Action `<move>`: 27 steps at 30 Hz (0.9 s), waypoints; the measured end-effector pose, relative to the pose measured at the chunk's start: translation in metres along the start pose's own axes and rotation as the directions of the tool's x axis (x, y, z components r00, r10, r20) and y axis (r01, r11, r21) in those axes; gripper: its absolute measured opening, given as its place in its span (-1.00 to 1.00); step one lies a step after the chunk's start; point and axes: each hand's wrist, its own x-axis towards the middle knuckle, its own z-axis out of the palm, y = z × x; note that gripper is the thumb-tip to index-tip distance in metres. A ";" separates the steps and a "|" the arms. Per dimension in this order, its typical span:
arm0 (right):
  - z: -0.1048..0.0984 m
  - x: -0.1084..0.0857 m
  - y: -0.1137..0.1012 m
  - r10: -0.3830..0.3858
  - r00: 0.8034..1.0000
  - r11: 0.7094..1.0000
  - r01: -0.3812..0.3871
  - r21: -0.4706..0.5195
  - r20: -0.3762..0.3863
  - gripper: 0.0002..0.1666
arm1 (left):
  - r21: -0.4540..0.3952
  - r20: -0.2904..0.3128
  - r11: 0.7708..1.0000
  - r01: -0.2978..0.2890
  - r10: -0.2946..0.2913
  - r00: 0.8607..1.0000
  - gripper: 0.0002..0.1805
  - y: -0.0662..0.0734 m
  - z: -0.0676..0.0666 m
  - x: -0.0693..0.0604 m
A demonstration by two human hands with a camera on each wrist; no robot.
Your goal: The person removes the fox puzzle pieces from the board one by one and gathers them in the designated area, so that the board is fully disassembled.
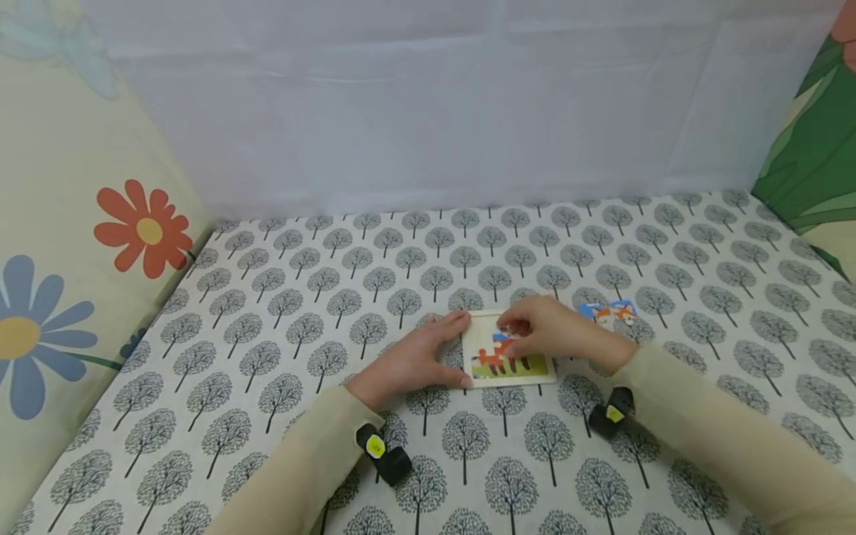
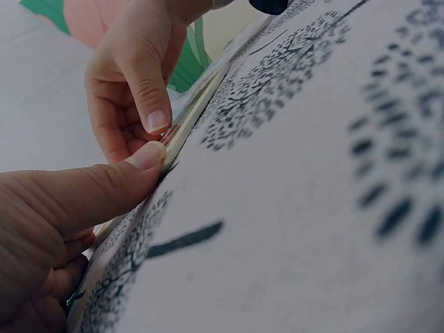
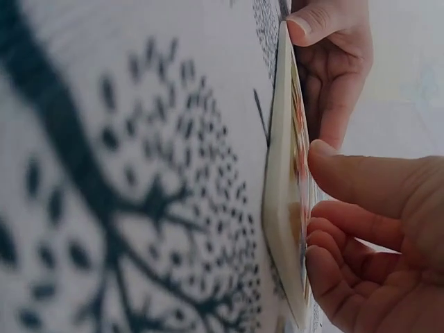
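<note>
1. Lying flat on the tabletop (image 1: 301, 297), whose covering is white with a pattern of grey trees, is a small rectangular puzzle board (image 1: 481, 334) with a cream frame, placed directly between a person's two hands.
2. The left hand (image 1: 417, 357) is at the board's left side. Its grip spans that short edge and holds it: the thumb is at the near corner, the fingers at the far one.
3. The right hand (image 1: 555, 331) reaches over the board from the other side, covering its upper right part. Thumb and fingers are bent, their tips down at the surface; whether this grip pinches a piece, I cannot tell.
4. On the board, a partly assembled picture (image 1: 491, 365) shows orange animal bodies with dark legs on green grass. The upper left area is bare cream.
5. Beyond the right wrist, apart from the board, a loose section (image 1: 608, 312) with orange-and-white fox faces on blue lies on the tabletop.
6. Both arms wear pale sleeves (image 1: 301, 453), each wrist bearing a black device (image 1: 384, 453) with a yellow label.
7. Behind hangs a white backdrop (image 1: 435, 111); a red flower (image 1: 147, 230) decorates the left-hand wall.
</note>
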 end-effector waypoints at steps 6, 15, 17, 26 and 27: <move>0.003 0.004 -0.006 0.078 0.997 0.997 -0.077 -0.023 0.009 -0.52 | -0.021 0.000 1.000 0.005 -0.005 1.000 0.04 0.000 0.000 0.000; 0.002 0.010 -0.015 0.133 0.991 0.988 -0.131 -0.078 0.020 -0.64 | -0.017 -0.001 1.000 0.014 -0.014 1.000 0.04 0.000 -0.001 0.000; 0.002 0.012 -0.016 0.144 0.989 0.986 -0.141 -0.091 0.025 -0.66 | -0.001 -0.005 1.000 0.001 -0.001 1.000 0.04 0.000 -0.001 -0.001; 0.003 0.015 -0.020 0.189 0.981 0.972 -0.183 -0.144 0.031 -0.69 | -0.037 -0.004 0.999 0.004 -0.005 1.000 0.05 0.000 0.000 -0.001; 0.003 0.015 -0.021 0.192 0.981 0.971 -0.186 -0.147 0.029 -0.69 | -0.046 -0.003 0.999 0.007 -0.007 1.000 0.06 0.000 0.000 -0.001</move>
